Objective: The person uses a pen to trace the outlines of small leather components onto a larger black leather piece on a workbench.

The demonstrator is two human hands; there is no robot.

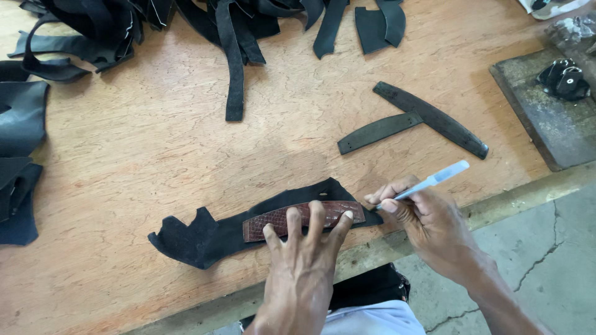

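At desk (155, 155) front edge: left hand (304, 260) pressing flat, fingers spread, pinning reddish-brown patterned template (279, 218) on black leather scrap (198, 239), likely stopping slip. Right hand (428, 226) gripping white pen (428, 182), tip touching template's right end, seemingly tracing. Two dark curved strips (428, 118) lying beyond.

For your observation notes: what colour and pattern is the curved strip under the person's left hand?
Reddish-brown with a scaly, reptile-skin texture. The curved strip shows best in the head view, pressed down by the left hand.
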